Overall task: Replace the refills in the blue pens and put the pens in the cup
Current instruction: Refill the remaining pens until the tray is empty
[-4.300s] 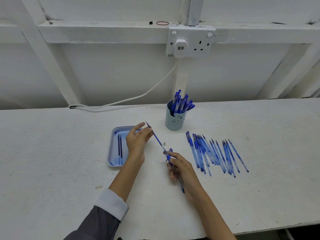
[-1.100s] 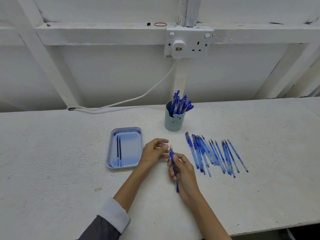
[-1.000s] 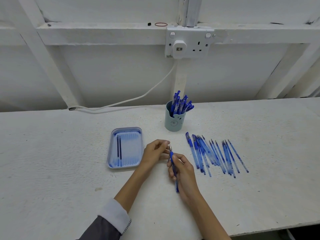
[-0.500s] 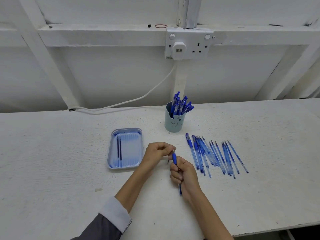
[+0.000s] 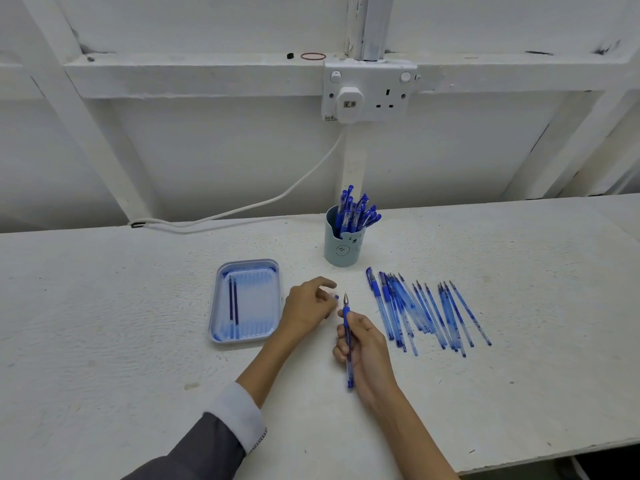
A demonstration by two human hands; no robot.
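Head view, right hand [image 5: 369,351]: fingers and thumb curled round one blue pen [image 5: 347,341], lifted off the surface [image 5: 104,323]. The pen's metal tip points away towards the cup, a hold that leaves the tip end free for the other hand to work.
Head view, left hand [image 5: 308,308]: just beside the pen tip but apart from it, fingers loosely curled. A small blue piece [image 5: 336,297] sits at the fingertips; whether it is pinched there, I cannot tell.
Cup [image 5: 343,251]: upright at the back, within reach, packed with capped pens [image 5: 353,209], probably the finished ones.
Tray [image 5: 273,303]: left of the hands, holding two dark refills [image 5: 233,299], probably spent ones kept apart.
Row on the surface: pens and refills [image 5: 422,313] fanned out to the right, close to the holding hand as supply.
Step in hand: likely closing up this pen before it goes in the cup.
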